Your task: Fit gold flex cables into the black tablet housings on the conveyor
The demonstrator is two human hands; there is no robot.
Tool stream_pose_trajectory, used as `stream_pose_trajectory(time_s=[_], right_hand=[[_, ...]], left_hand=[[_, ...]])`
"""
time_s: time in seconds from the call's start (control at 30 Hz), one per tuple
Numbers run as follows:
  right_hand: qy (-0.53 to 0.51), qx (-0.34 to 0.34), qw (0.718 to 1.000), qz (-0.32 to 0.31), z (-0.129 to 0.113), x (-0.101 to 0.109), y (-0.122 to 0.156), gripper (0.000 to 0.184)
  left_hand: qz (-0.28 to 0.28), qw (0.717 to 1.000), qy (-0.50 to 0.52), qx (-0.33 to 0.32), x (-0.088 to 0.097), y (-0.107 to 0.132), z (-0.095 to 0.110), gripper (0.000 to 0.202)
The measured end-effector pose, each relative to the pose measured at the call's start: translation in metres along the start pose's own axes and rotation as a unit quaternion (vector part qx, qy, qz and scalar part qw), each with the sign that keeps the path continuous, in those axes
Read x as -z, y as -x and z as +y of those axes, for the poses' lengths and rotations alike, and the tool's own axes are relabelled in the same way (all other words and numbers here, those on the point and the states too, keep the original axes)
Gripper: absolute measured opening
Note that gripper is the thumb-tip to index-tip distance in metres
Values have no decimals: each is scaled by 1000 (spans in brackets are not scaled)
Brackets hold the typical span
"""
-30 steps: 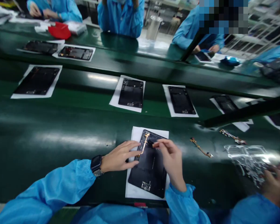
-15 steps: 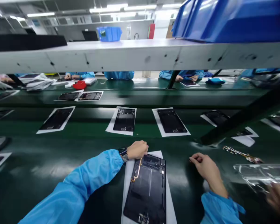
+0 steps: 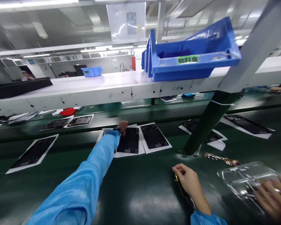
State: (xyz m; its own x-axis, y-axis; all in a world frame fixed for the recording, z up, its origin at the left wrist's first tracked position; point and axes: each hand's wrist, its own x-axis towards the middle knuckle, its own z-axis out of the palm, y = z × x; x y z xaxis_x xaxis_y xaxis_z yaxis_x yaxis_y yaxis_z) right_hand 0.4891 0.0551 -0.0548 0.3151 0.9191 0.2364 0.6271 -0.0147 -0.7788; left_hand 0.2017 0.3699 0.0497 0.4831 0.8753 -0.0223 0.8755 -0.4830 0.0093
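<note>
My left hand (image 3: 123,125) is stretched far out, closed at the upper left corner of a black tablet housing (image 3: 129,142) that lies on a white paper sheet (image 3: 141,148). Its fingertips are partly hidden. This housing overlaps another sheet with a dark housing on its left and lies against a second tablet housing (image 3: 154,136) on its right. Over the green bench, my right hand (image 3: 187,179) pinches a thin gold flex cable (image 3: 178,184) that hangs down beside the palm.
A co-worker's hand (image 3: 273,195) is over a clear plastic tray (image 3: 250,175) at right. More flex cables (image 3: 221,158) lie near a slanted dark post (image 3: 204,123). A shelf (image 3: 103,90) with a blue bin (image 3: 187,59) spans above. Another tablet housing (image 3: 34,151) lies at left.
My left hand has moved forward with the tablet housing and its sheet, from the near bench to the row of housings. The flex cable in my right hand now shows. The view has tilted up.
</note>
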Motion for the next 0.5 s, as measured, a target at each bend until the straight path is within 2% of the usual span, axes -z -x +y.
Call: stream_pose_trajectory(time_s=[0.1, 0.17, 0.33, 0.43, 0.5], right_hand=[[-14, -16, 999, 30, 5, 5, -1, 38], [-26, -18, 998, 48, 5, 9, 0, 39], [-50, -7, 997, 64, 4, 12, 1, 36], [-54, -7, 997, 58, 1, 4, 0, 37], [-64, -3, 997, 51, -6, -3, 1, 38]], left_hand=[[-24, 999, -22, -12, -1, 12, -12, 34], [-58, 997, -35, -30, -3, 34, -25, 32], [-150, 984, -62, -72, -20, 129, -57, 23], [-142, 985, -64, -80, -32, 177, -66, 31], [-104, 990, -58, -81, -32, 194, -67, 28]])
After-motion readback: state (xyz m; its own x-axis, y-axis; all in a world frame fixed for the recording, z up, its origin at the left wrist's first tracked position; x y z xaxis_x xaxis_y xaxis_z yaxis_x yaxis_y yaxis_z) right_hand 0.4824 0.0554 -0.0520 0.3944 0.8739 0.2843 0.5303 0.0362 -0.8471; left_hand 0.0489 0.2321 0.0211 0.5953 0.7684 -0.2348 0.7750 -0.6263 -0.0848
